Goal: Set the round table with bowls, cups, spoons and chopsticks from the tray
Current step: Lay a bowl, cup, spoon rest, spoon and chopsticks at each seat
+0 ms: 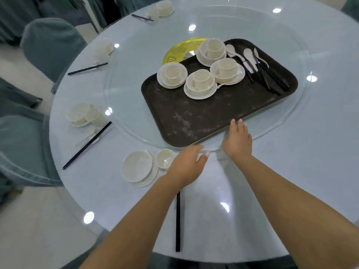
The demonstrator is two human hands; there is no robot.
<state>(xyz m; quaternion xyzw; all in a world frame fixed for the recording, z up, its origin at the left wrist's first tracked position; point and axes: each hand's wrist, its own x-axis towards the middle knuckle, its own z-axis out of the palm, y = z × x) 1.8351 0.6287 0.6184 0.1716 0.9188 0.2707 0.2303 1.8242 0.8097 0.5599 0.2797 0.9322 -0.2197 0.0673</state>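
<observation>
On the glass turntable at the table's middle sits the tray (194, 117), and everything else lies by it. Four stacked sets (202, 82) of saucer, bowl and cup wait at its far end, with a few spoons (248, 54) and a bundle of chopsticks (272, 78) beside them; the near half of the tray is bare.

Left of the tray, along the table (291, 171) rim, four places look laid with crockery and chopsticks, though the far ones are too small to check for spoons. Nearest the tray's near corner lies a fifth place: a bowl on a saucer (138, 167), a cup (164, 158), and one pair of chopsticks (177, 220) running toward the table edge. I see no spoon there.

Both hands are empty. The left hand (186, 167) hovers flat by that cup; the right hand (238, 140), fingers straight, rests at the tray's near edge.

By my reckoning, roughly half is done, with four sets left.
</observation>
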